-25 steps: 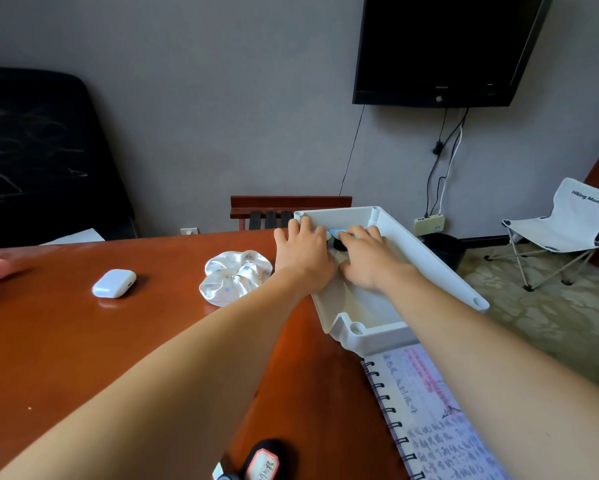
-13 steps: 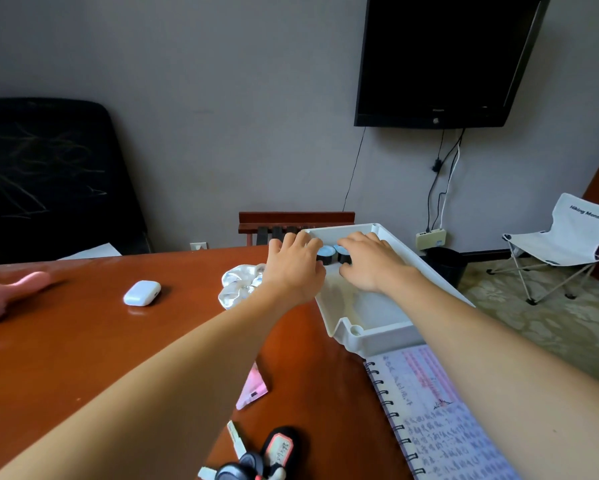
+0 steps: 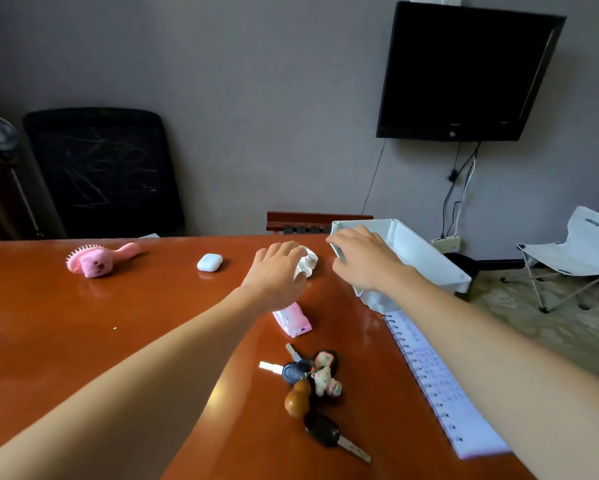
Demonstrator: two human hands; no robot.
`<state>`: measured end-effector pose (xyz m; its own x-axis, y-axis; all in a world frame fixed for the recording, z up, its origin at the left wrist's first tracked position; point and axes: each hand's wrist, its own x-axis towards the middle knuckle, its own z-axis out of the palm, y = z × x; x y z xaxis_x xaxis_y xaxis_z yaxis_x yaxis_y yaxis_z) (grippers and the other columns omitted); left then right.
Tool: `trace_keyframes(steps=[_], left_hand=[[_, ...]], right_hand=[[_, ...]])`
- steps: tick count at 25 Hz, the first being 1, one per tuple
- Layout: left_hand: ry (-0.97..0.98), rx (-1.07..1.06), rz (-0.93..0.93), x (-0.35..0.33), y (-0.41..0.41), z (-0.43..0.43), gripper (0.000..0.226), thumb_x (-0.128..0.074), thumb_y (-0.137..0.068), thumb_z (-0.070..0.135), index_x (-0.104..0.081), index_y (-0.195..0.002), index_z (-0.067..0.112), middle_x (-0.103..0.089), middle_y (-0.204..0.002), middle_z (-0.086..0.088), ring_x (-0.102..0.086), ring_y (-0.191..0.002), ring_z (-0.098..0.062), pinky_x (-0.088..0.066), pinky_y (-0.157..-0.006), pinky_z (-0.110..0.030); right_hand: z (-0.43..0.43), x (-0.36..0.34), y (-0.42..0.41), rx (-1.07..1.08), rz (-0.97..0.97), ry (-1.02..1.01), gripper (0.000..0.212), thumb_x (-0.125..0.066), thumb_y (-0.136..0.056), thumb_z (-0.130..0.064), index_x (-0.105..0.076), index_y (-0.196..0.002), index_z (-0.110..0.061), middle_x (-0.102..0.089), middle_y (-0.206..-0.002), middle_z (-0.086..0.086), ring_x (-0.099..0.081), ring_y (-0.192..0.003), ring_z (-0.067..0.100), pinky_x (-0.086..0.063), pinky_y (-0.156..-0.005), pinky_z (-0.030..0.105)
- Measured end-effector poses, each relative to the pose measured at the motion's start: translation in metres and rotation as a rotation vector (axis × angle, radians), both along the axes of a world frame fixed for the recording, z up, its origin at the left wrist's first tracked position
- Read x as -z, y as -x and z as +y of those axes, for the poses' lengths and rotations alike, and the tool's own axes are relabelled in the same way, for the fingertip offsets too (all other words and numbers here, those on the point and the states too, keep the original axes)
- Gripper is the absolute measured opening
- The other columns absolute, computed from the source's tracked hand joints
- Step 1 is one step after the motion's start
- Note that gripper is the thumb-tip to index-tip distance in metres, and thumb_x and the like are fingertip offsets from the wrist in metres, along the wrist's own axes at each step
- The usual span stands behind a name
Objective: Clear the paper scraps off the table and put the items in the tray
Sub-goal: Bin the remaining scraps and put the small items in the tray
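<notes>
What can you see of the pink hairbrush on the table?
The pink hairbrush lies on the brown table, at its far left. Its broad head shows a small animal-like face, bristles stick out along its far-left edge, and the rounded handle points right, toward the white earbud case. Only the table touches it.

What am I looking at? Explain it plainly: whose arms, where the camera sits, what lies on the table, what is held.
There is no machine here. These are a person's two bare arms, filmed by one camera worn on the head and looking forward and down. The left hand lies on a white scrunchie; whether it grips it is unclear. The right hand holds the white tray by its near corner. On the brown table also lie a pink hairbrush, a white earbud case, a pink packet, a bunch of keys and a spiral notebook.
</notes>
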<state>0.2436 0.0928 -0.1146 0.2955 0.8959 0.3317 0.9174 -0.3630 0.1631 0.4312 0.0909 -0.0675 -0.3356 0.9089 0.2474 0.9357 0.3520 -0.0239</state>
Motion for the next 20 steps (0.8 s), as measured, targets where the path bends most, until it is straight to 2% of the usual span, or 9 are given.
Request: trace_keyframes(steps=[5, 11, 17, 20], left_hand=[[0.076, 0.048, -0.011, 0.007, 0.024, -0.049, 0.044, -0.047, -0.098, 0.034, -0.043, -0.141, 0.030, -0.034, -0.155, 0.003, -0.026, -0.143, -0.024, -0.021, -0.114, -0.044], [0.125, 0.110, -0.059, 0.021, 0.039, -0.099, 0.044, -0.047, -0.095, 0.031, -0.046, -0.139, 0.034, -0.035, -0.154, 0.006, -0.028, -0.143, -0.021, -0.021, -0.113, -0.042], [0.141, 0.134, -0.048, 0.030, 0.048, -0.132, 0.041, -0.046, -0.094, 0.029, -0.051, -0.135, 0.032, -0.038, -0.151, 0.007, -0.029, -0.141, -0.020, -0.021, -0.111, -0.042], [0.167, 0.141, -0.053, 0.036, 0.052, -0.139, 0.040, -0.045, -0.095, 0.031, -0.051, -0.134, 0.032, -0.041, -0.147, 0.008, -0.031, -0.139, -0.020, -0.025, -0.109, -0.042]], right_hand=[[-0.058, 0.014, 0.016, -0.055, 0.029, 0.007, 0.050, -0.046, -0.095, -0.026, -0.042, -0.144, -0.021, -0.045, -0.145, -0.001, -0.032, -0.135, 0.020, -0.027, -0.111, 0.038], [-0.115, 0.040, 0.018, -0.090, 0.085, 0.066, 0.046, -0.046, -0.096, -0.033, -0.047, -0.141, -0.026, -0.045, -0.145, -0.006, -0.032, -0.135, 0.016, -0.029, -0.110, 0.037], [-0.162, 0.065, 0.023, -0.127, 0.189, 0.173, 0.051, -0.039, -0.091, -0.058, -0.050, -0.135, -0.035, -0.050, -0.134, -0.016, -0.034, -0.129, 0.005, -0.029, -0.105, 0.029], [-0.168, 0.075, 0.027, -0.124, 0.221, 0.235, 0.055, -0.038, -0.090, -0.063, -0.050, -0.135, -0.034, -0.049, -0.135, -0.016, -0.034, -0.129, 0.006, -0.030, -0.106, 0.031]])
